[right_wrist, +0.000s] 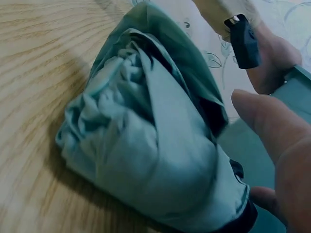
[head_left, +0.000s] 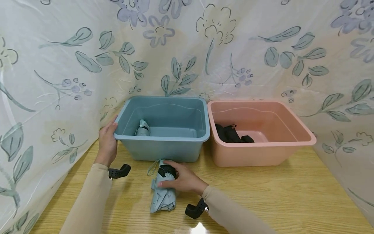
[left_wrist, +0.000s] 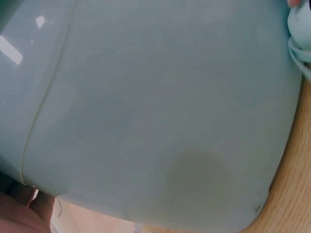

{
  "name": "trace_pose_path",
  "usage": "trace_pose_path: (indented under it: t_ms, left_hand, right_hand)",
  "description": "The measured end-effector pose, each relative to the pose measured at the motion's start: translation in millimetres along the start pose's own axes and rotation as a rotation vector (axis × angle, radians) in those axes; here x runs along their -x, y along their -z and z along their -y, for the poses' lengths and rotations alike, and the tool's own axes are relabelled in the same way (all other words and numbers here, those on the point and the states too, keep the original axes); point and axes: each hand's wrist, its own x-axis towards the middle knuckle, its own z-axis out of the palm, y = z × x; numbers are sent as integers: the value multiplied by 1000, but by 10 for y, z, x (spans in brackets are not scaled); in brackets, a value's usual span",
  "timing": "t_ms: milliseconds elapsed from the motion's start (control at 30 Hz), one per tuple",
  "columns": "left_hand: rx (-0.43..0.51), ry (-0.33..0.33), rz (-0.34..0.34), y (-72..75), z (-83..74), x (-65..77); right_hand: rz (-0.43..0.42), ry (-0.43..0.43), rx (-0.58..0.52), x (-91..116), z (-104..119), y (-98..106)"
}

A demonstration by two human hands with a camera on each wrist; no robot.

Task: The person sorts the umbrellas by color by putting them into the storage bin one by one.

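Note:
A light blue folded umbrella [head_left: 164, 194] with a black band and wrist loop lies on the table before the blue bin [head_left: 163, 139]. My right hand [head_left: 187, 178] is over its handle end, thumb and fingers spread apart. In the right wrist view the straight thumb [right_wrist: 272, 124] stands a little off the fabric of the umbrella [right_wrist: 155, 141]. My left hand [head_left: 107, 138] holds the left rim of the blue bin. The left wrist view is mostly filled by the bin wall [left_wrist: 160, 107], with some fingers [left_wrist: 41, 204] at its lower left.
Inside the blue bin lies another light blue folded umbrella [head_left: 143, 129]. A pink bin [head_left: 257, 155] stands to the right, holding black folded items [head_left: 230, 133]. Floral sheeting [head_left: 181, 48] hangs behind and beside the wooden table [head_left: 248, 191].

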Motion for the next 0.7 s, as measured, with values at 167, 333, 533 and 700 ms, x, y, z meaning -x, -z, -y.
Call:
trace_pose_path:
  t_ms: [167, 333, 533, 700]
  left_hand:
    - [-15, 6, -6, 0, -4, 2]
    - [-21, 4, -9, 2, -2, 6]
    - [-9, -6, -7, 1, -10, 16]
    - [-4, -13, 3, 6, -7, 29]
  right_hand:
    - [-18, -34, 55, -43, 30, -85]
    - [-45, -36, 51, -78, 36, -144]
    - [-78, -22, 19, -70, 66, -196]
    - [-75, -18, -4, -35, 110, -207]
